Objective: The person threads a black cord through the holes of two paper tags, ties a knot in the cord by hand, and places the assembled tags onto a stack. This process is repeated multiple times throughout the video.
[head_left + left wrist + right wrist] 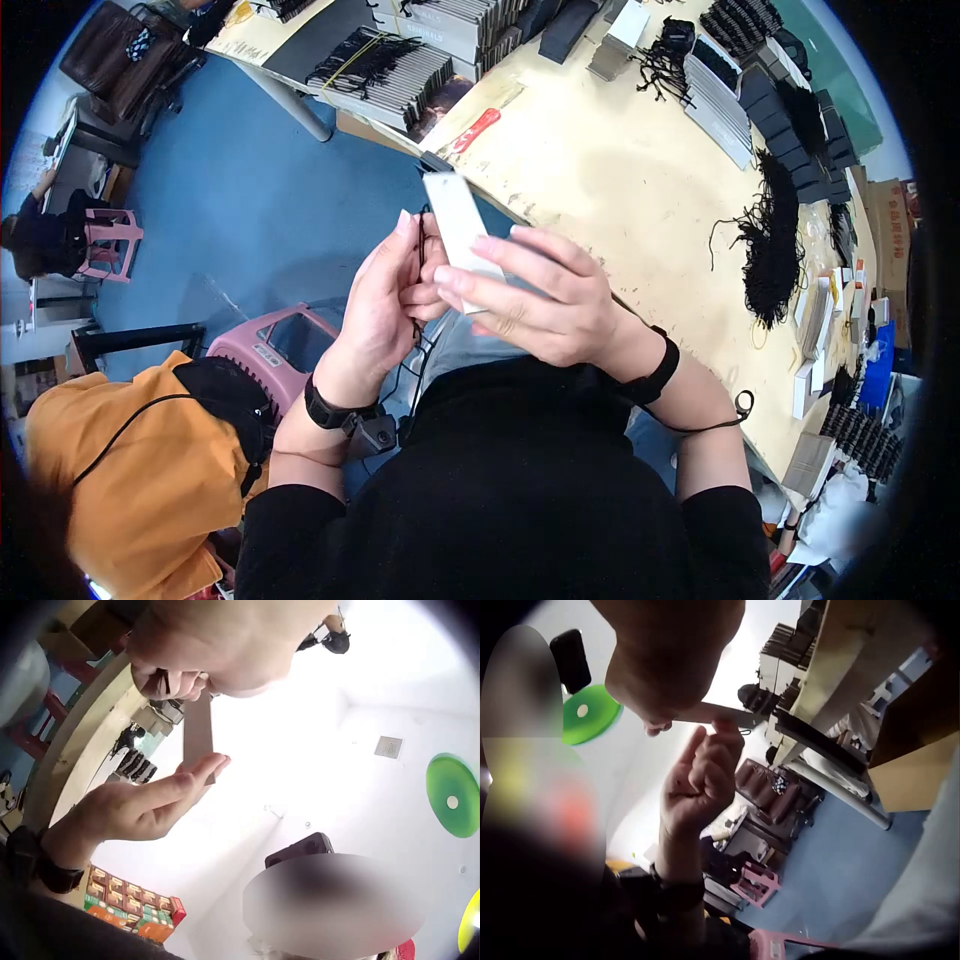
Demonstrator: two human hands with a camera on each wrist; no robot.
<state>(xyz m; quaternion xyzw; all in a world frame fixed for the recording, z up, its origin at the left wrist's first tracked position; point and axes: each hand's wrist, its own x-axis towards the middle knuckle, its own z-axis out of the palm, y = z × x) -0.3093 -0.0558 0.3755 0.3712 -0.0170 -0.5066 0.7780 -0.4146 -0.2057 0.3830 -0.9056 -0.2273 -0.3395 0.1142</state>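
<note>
A long, narrow white card (462,222) is tilted in front of the person's chest. The right hand (545,295) grips its lower part, with fingers lying across the face of the card. In the left wrist view the card (198,731) spans the space between both hands and shows a greyish side. The left hand (385,275) is right beside the card, its fingers curled, and holds a thin black cord (422,232). Part of the cord is hidden by the left fingers. The right wrist view shows the left hand (705,776) close under the card.
A wooden table (620,190) curves around the front and right. On it lie a red-handled tool (477,130), stacks of grey cards with black cords (385,80), a heap of black cords (772,240) and dark boxes (780,125). A pink stool (265,345) stands at the left.
</note>
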